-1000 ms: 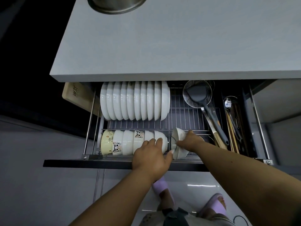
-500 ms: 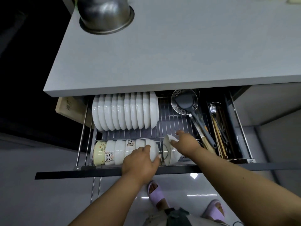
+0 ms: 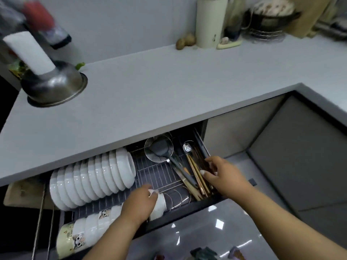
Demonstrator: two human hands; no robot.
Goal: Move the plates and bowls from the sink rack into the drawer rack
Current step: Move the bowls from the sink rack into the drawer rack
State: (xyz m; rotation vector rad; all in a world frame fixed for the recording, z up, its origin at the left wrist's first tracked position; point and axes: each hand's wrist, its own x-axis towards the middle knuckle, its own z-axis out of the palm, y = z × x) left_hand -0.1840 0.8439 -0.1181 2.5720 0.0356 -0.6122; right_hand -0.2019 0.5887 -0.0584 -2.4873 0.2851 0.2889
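Observation:
The open drawer rack (image 3: 165,175) holds a row of several white plates (image 3: 90,179) standing on edge at the back. A row of bowls (image 3: 88,228) lies on its side at the front, some with owl prints. My left hand (image 3: 139,203) rests on the white bowl (image 3: 158,206) at the right end of that row, fingers curled over its rim. My right hand (image 3: 223,175) hovers above the cutlery compartment (image 3: 197,166), fingers loosely spread and holding nothing.
A strainer and black spatula (image 3: 159,149) lie in the drawer beside spoons and chopsticks. On the grey countertop (image 3: 169,94) sit an upturned steel bowl (image 3: 54,85), a white canister (image 3: 211,21) and a wire rack with dishes (image 3: 270,17) at the back right.
My right hand let go of the bowl and moved right over the cutlery. The left hand shifted right onto that bowl. The view swung up and tilted, showing the countertop.

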